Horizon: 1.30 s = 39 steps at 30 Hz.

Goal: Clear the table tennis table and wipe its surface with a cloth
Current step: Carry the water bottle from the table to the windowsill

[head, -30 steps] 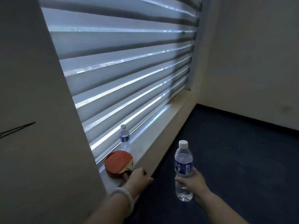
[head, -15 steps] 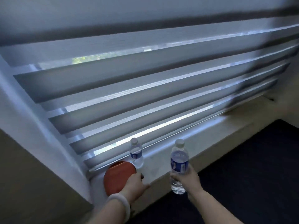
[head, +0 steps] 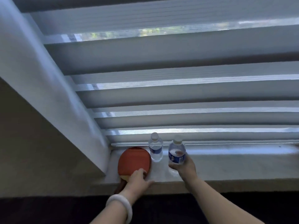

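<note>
Sill: a red paddle (head: 134, 160) and one water bottle (head: 155, 148) stood on the window ledge (head: 234, 165).
Left hand (head: 139, 179): fingers rested on the paddle.
Right hand (head: 184, 164): gripped a second bottle (head: 176, 152) at the ledge.
Left to do: the table and cloth were out of view; wiping apparently remained.

Looked like games room: striped blinds (head: 178, 94), pale windowsill (head: 234, 167), dark carpet (head: 48, 210), red paddle (head: 134, 160).

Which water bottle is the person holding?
The right-hand bottle, nearer the camera: the right hand grips it. The other bottle stands alone on the windowsill, beside the red paddle.
</note>
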Available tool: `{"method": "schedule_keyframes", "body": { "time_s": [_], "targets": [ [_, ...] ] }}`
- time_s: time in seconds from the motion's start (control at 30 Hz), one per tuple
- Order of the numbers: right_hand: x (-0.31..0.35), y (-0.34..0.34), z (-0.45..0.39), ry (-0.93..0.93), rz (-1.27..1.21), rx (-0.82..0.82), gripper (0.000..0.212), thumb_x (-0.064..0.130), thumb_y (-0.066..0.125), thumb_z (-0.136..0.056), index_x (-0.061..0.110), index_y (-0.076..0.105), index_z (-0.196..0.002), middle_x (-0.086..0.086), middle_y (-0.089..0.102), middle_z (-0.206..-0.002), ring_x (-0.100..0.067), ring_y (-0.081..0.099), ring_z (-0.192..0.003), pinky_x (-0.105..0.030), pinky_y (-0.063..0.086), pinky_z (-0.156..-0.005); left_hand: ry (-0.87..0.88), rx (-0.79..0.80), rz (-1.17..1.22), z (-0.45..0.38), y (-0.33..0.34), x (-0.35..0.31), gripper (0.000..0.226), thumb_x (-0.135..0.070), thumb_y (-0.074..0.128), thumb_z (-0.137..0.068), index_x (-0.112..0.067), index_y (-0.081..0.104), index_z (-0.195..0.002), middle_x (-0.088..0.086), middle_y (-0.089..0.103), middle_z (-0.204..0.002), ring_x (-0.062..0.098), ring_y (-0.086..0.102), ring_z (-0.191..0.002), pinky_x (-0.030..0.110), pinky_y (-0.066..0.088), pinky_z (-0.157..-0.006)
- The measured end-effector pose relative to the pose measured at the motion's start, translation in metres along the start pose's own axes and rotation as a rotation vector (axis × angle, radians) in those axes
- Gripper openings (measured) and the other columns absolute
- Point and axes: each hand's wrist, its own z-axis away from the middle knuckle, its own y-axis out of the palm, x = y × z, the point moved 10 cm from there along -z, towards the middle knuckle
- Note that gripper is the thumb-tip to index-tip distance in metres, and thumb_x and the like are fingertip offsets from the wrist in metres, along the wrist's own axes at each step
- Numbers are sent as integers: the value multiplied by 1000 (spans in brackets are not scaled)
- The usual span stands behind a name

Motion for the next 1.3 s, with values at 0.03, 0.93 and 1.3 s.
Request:
{"method": "schedule_keyframes", "body": {
  "time_s": [0.03,0.93,1.3],
  "targets": [
    [0,6,-7,-10,8,13,50,-9,79,-66,15,63,-106,-3,70,-99,-19,67,-90,-19,51,-70,-10,-10,8,-3,0,3,51,-39,68,-86,-11,53,-126,7,56,-126,19,53,-115,24,41,-97],
    [-43,27,-74,39,305,-111,56,12,87,-69,10,58,-117,-15,59,-114,-33,59,-104,-46,50,-92,13,8,90,-67,12,8,53,-38,68,-87,-13,51,-130,7,51,-129,20,51,-117,23,38,-93],
    [-38,24,-77,58,330,-124,52,11,84,-71,10,56,-115,-12,58,-113,-29,59,-98,-31,45,-81,20,37,79,-74,9,-1,54,-38,68,-86,-11,50,-130,8,53,-128,21,51,-117,26,39,-95]
  ]
}}
